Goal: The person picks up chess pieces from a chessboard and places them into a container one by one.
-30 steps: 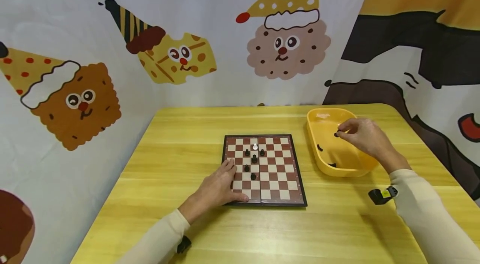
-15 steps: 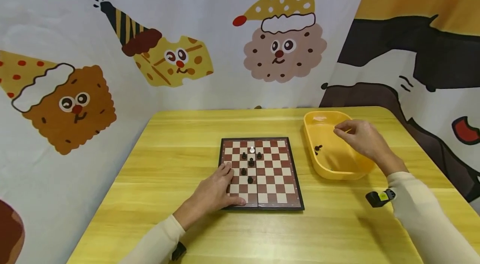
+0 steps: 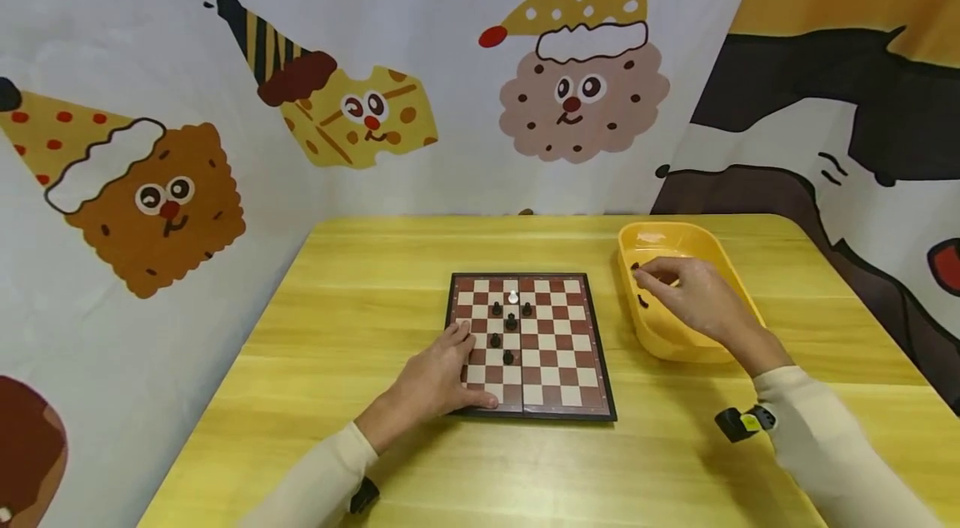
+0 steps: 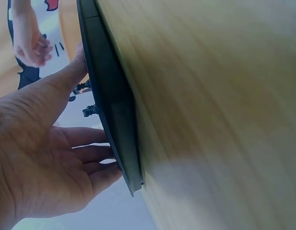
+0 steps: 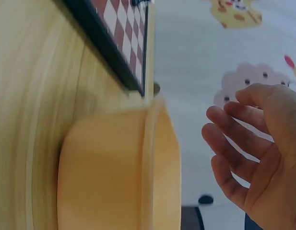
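A brown-and-cream chessboard (image 3: 558, 345) lies in the middle of the table. Several black chess pieces stand on it, among them a taller one (image 3: 512, 321), with a white piece (image 3: 513, 296) farther back. My left hand (image 3: 427, 378) rests along the board's left side, thumb at the near edge; in the left wrist view its fingertips touch the board's rim (image 4: 114, 96). Over the yellow tray (image 3: 641, 336) hovers my right hand (image 3: 693, 299), fingers loosely curled. No piece shows in it in the right wrist view. Small dark pieces lie in the tray, one (image 3: 635, 266) appearing beside the fingertips.
The light wooden table (image 3: 337, 286) carries the board and, to its right, the tray. A curtain (image 3: 450, 178) with cartoon prints hangs behind and to the left of the table. My hand hides part of the tray floor.
My right hand moves left over the tray. The dark piece seen at its fingertips a second ago has left them. My left hand stays on the board; the pieces there have not moved.
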A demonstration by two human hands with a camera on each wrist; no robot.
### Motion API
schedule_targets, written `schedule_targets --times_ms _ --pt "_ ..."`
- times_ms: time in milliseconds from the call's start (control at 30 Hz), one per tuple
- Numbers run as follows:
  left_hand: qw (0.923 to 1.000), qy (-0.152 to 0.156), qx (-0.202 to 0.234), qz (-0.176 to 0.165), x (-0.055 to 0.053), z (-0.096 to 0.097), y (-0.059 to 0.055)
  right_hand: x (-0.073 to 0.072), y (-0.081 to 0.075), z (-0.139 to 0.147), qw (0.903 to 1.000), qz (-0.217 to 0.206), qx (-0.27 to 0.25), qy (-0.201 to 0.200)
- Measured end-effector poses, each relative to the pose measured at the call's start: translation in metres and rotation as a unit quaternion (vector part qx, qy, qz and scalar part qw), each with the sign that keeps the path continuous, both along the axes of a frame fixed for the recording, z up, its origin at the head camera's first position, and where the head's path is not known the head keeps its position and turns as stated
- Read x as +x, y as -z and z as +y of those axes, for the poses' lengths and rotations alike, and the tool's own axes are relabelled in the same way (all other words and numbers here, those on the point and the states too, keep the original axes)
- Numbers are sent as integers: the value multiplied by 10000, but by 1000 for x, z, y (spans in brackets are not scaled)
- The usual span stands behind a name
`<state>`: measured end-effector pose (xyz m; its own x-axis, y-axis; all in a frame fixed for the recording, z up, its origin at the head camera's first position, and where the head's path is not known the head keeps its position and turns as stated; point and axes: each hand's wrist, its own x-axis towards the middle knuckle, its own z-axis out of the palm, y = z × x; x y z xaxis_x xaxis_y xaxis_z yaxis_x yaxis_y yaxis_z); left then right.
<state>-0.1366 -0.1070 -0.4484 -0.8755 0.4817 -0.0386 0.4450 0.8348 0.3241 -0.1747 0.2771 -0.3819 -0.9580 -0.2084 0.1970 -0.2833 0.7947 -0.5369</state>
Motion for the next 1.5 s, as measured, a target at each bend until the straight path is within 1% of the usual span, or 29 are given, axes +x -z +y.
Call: schedule_targets --times_ms 200,367,467,600,700,800,933,1100,1200,1333,1500 --pt "9999 90 -42 70 -5 2 -2 -4 0 -25 9994 -9 -212 -288" --pt "9998 98 -162 9 -3 1 -2 -6 4 -38 9984 -185 -109 -523" --pt "9998 56 -170 19 -2 -1 -3 -8 5 -46 9983 -157 -58 -557" --pt "9999 -5 -154 -1 0 -5 -4 -12 6 -65 9972 -227 -306 -641" --pt "9999 -41 -119 -22 1 -9 -5 -15 6 -82 9946 -322 -542 -819" --pt "10000 -30 -57 1 1 -8 -4 -19 6 -93 9931 -276 -619 -954" --pt "10000 18 -56 13 -1 -3 -2 -23 9 -100 9923 -209 -718 -986" --pt "9999 94 -83 65 -4 -2 -4 -32 15 -109 9934 -123 -792 -822" --pt "9999 100 -120 33 -3 -2 -3 -37 20 -116 9927 -378 -794 -826" --pt "9998 58 -161 -57 -1 -3 -2 -43 28 -122 9894 -784 -847 -879" --pt "9999 42 -125 -3 -2 -2 -3 -49 41 -127 9887 -867 -793 -931"
